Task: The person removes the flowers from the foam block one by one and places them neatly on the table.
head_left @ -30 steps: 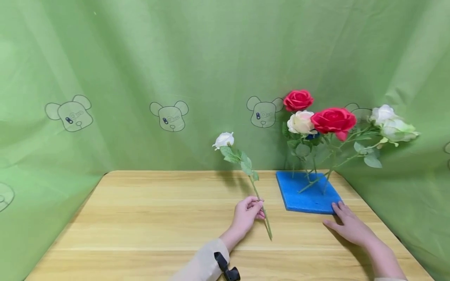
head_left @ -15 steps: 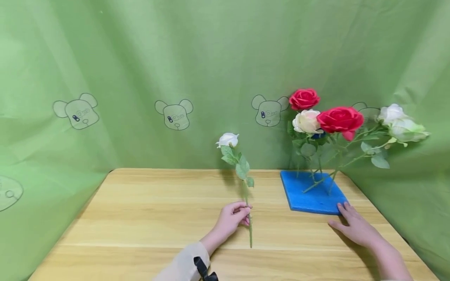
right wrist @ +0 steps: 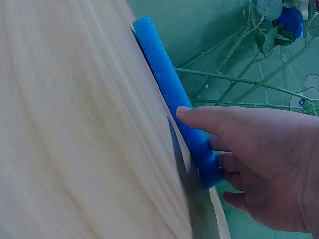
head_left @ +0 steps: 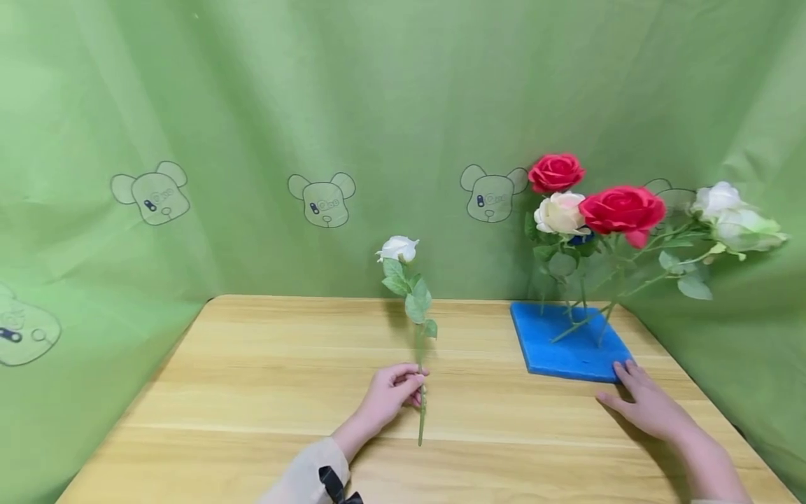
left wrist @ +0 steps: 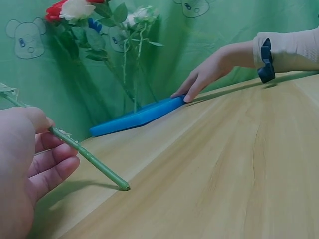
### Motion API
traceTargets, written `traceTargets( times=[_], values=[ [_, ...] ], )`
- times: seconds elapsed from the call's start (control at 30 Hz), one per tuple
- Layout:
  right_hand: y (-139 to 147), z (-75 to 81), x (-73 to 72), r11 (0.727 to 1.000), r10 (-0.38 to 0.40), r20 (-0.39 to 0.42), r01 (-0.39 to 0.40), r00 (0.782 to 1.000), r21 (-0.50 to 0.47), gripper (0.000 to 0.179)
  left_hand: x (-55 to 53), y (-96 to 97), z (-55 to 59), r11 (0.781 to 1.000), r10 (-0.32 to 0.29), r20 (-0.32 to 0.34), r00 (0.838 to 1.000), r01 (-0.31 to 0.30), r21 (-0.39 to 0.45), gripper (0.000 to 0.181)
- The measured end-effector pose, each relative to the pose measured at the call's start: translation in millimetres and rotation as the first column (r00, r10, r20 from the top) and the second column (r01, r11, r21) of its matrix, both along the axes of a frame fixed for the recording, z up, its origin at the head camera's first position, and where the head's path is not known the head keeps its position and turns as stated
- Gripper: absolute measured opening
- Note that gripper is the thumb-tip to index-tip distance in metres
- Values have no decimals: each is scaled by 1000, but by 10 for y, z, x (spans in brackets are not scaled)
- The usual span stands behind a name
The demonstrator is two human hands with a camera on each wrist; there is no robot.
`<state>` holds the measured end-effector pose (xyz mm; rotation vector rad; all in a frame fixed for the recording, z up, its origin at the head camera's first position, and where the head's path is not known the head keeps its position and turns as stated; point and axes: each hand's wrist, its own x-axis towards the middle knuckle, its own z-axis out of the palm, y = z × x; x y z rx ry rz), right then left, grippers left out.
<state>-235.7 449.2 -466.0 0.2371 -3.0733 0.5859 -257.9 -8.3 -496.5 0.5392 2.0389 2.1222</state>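
Observation:
My left hand (head_left: 388,400) pinches the lower stem of a white rose (head_left: 399,248), holding it nearly upright above the middle of the table. In the left wrist view the cut end of the green stem (left wrist: 102,167) sticks out past the thumb and fingers. Far to the right, my right hand (head_left: 651,406) rests its straight fingertips on the near right corner of a blue foam board (head_left: 569,353). Several flowers stand in that board: two red roses (head_left: 622,210), a cream rose (head_left: 560,213) and white ones (head_left: 746,229) leaning right. A blue bloom (right wrist: 290,22) is partly hidden among leaves.
The wooden table (head_left: 264,392) has a light grain and ends at a green curtain (head_left: 390,105) printed with bear heads, which also hangs on both sides. The flower stems cross and spread over the board's far half.
My left hand has moved left with the white rose, and its stem has swung from slanted to nearly upright. The right hand stays at the board's corner; the head view has shifted slightly.

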Motion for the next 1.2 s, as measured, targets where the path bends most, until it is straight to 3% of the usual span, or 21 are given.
traceTargets(
  times=[0.67, 1.2],
  values=[
    [8, -3, -32, 1000, -2, 25, 1, 1000, 25, 84, 131, -879, -30, 998, 51, 44, 998, -49, -49, 37],
    [58, -63, -78, 1000, -3, 38, 3, 999, 16, 87, 239, -1394, -24, 989, 137, 34, 990, -135, -58, 39]
  ],
)
